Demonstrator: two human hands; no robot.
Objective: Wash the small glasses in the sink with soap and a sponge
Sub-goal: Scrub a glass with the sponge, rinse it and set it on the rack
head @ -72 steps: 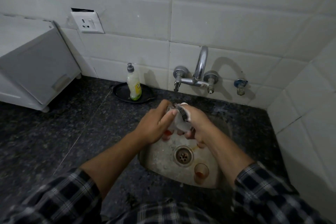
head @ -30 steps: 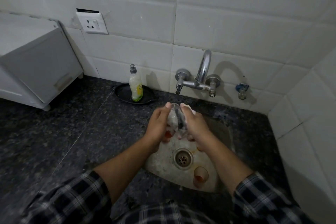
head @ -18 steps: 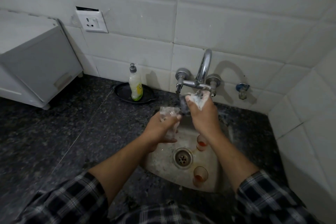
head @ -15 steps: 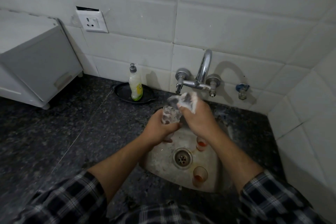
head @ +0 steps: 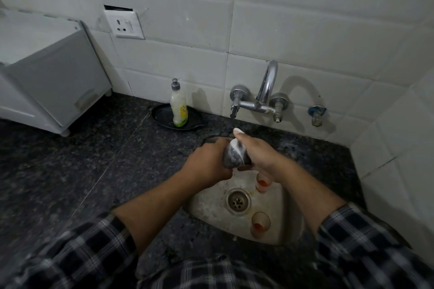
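Above the back of the steel sink [head: 206, 209], my left hand [head: 209, 162] grips a small soapy glass [head: 231, 157]. My right hand [head: 256, 155] holds a foamy sponge [head: 238, 145] pressed against that glass, so most of the glass is hidden between my hands. Two more small glasses with reddish residue stand in the basin: one [head: 262, 182] just below my right wrist, the other [head: 260, 224] near the front, right of the drain [head: 238, 201].
A chrome wall tap [head: 264, 98] hangs over the sink's back edge. The soap bottle [head: 179, 107] stands on a black dish [head: 162, 116] to the left. A white appliance [head: 47, 77] fills the far left of the dark granite counter [head: 94, 159].
My right hand had lifted the sponge away towards the tap; it has come back down onto the glass, and both hands are closed together around it again.
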